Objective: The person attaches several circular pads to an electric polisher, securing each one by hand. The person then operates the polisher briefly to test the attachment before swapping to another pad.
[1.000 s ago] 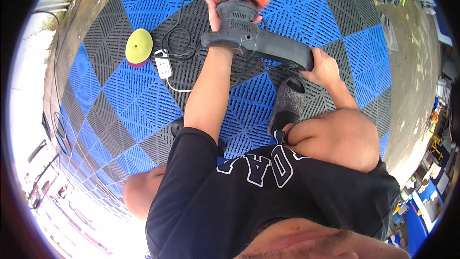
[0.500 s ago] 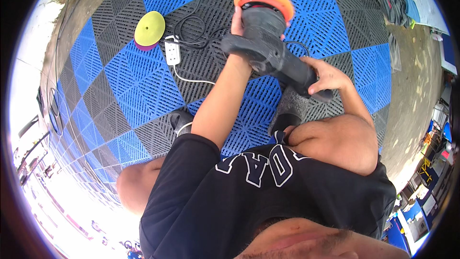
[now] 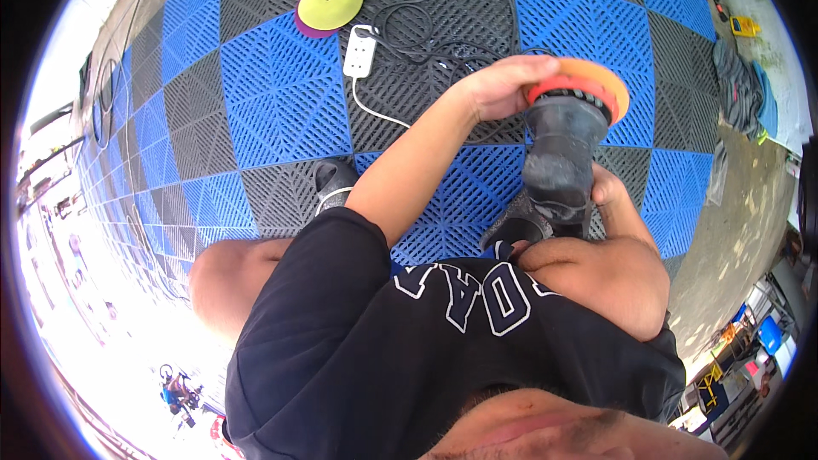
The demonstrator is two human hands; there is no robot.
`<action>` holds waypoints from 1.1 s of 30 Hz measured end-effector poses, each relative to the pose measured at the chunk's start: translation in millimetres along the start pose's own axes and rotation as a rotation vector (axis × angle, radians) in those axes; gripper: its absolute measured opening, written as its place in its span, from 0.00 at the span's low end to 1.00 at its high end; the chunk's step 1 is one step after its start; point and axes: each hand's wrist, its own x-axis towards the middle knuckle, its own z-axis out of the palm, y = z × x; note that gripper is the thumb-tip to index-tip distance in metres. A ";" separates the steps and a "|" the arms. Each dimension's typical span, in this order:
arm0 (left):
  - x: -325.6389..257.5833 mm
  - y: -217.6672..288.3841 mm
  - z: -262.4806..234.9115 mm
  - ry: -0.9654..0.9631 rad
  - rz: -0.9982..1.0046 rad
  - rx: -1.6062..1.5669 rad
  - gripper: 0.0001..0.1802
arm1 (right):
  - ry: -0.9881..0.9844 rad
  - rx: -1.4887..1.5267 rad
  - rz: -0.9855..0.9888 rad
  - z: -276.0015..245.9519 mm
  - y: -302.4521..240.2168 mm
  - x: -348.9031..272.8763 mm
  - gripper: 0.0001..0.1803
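Observation:
A black electric polisher (image 3: 562,149) is held up in front of my knees, its head pointing away from me. An orange foam pad (image 3: 615,89) sits on its red backing plate. My left hand (image 3: 501,88) grips the pad's left edge, fingers bent over the rim. Low on the tool's right side, my right hand (image 3: 605,186) is wrapped around the polisher; most of its fingers are hidden behind the body. On the mat to the far left, a yellow-green round pad (image 3: 334,0) partly covers a purple one (image 3: 311,27).
A white power strip (image 3: 360,53) lies near the pads, with a black cord (image 3: 409,30) coiled beside it. Blue and grey grid tiles (image 3: 281,89) form the floor. Dark cloths (image 3: 734,85) and a yellow item (image 3: 745,26) lie off the mat's right edge.
The polisher has swung to the right and its body now points toward me. My left hand has moved from under the head to the pad's edge. The view has shifted.

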 end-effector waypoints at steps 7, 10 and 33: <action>0.3 10.6 -51.3 0.202 -0.157 0.579 0.24 | 0.122 0.119 0.084 48.2 -15.3 0.9 0.59; 1.8 -1.9 -62.7 0.348 -0.127 0.706 0.25 | 0.103 0.056 0.054 19.9 2.3 8.7 0.58; -131.4 273.2 -104.8 1.082 0.619 2.795 0.16 | -0.137 -0.076 -0.019 45.1 0.2 -36.5 0.55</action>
